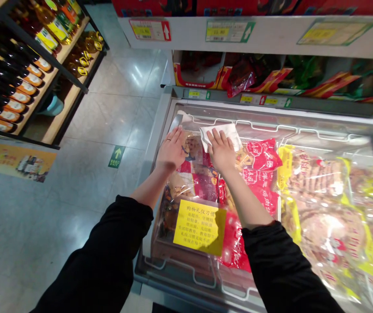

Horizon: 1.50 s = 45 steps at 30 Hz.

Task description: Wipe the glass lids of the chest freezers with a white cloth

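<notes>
— Where's our white cloth (229,130)?
— Upper centre, on the freezer lid (271,126), under our right hand (221,150), pressed flat; left hand (172,152) open, palm down beside it.
— Much done?
— Seemingly little; most glass lies rightward.

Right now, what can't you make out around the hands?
Head view only.
White cloth: its middle is hidden under the right hand.
Packet: partly covered by the left hand.
Yellow notice: print too small to read.
Freezer lid: right end cut off by the frame edge.
</notes>
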Available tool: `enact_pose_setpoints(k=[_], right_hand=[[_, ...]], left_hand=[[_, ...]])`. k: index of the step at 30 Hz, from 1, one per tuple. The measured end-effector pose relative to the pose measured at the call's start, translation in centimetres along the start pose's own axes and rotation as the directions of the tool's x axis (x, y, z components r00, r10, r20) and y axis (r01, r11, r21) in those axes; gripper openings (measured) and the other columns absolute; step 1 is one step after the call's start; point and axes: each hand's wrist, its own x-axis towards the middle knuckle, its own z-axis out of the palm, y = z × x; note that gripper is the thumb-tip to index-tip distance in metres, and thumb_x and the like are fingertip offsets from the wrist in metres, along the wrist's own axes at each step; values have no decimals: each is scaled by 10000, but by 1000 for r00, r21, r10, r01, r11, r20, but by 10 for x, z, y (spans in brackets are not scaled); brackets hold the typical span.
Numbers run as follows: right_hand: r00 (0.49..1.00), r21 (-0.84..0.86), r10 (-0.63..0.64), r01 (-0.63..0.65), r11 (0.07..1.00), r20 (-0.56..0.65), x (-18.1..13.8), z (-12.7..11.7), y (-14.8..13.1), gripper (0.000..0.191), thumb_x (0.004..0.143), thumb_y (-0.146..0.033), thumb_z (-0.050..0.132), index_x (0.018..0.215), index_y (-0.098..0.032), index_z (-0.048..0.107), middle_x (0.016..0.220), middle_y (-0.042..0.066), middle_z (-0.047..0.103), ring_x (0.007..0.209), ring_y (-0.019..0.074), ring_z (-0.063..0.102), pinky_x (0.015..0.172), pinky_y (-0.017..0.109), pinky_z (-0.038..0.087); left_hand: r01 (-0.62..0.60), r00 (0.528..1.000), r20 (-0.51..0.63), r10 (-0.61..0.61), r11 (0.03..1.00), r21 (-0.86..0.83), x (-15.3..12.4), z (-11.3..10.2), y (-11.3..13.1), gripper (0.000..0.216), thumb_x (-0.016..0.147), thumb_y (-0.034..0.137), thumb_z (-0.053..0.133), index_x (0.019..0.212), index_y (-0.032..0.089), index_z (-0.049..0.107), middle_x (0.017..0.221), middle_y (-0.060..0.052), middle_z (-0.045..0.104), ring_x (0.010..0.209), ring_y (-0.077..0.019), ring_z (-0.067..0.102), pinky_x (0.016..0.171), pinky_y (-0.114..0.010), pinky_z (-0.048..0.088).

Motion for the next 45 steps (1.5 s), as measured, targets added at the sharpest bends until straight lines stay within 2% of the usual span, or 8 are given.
enact_pose_setpoints(k=[6,12,18,27,32,36,40,45], right_hand=[[995,-12,-91,92,996,40,-40,2,-17,590,1081,-278,389,1667,-257,461,1769,33,384,1638,311,343,1331,575,293],[911,30,-368,369,929,186,3,-10,1,573,1087,-284,443,1659,-272,475,1761,23,400,1629,290,364,1345,541,290],[990,5,-120,120,993,72,11,-7,13,588,1096,-320,405,1678,-240,438,1775,47,368,1653,318,312,1342,594,281],[937,30,-336,335,942,93,-1,-1,-27,552,1086,-260,429,1630,-229,522,1735,62,444,1584,310,433,1299,546,372],[973,38,-228,227,973,34,20,-7,5,558,1099,-263,383,1644,-232,500,1732,50,446,1623,313,380,1323,590,334],[993,27,-115,115,993,-9,-12,-7,14,589,1083,-239,379,1664,-191,465,1738,92,430,1636,348,348,1312,632,332],[984,-1,-169,169,986,57,-36,-4,-4,594,1074,-224,409,1665,-182,462,1744,81,420,1631,339,359,1327,587,321],[964,26,-252,250,968,84,2,-7,-7,564,1091,-254,396,1644,-204,498,1733,49,446,1617,309,387,1333,545,327]], left_hand=[[-5,1000,-5,5,1000,23,1,0,0,741,879,106,514,1617,113,454,1748,-140,417,1656,-266,330,1377,-464,272],[-16,1000,-12,17,998,56,2,0,-2,735,870,112,507,1604,78,465,1745,-143,421,1653,-262,336,1375,-448,267],[-17,1000,-6,17,997,76,1,0,-4,732,871,114,503,1602,106,475,1734,-135,442,1643,-257,359,1367,-463,291],[-24,999,-47,26,999,38,-1,2,-7,761,845,91,504,1604,142,486,1716,-121,474,1642,-248,362,1364,-465,299],[-7,999,-50,10,998,63,0,6,-7,720,868,77,498,1587,107,505,1723,-121,463,1643,-240,358,1376,-437,279],[-6,999,-51,10,998,65,-1,4,-5,697,866,67,505,1563,63,529,1712,-143,475,1637,-243,370,1373,-409,287],[-4,997,-77,7,999,44,-2,2,-2,693,862,72,504,1553,100,546,1693,-131,507,1625,-244,396,1363,-441,314],[-10,996,-84,12,1000,22,-2,2,-4,714,853,67,500,1561,147,542,1687,-110,519,1625,-237,396,1358,-462,330]])
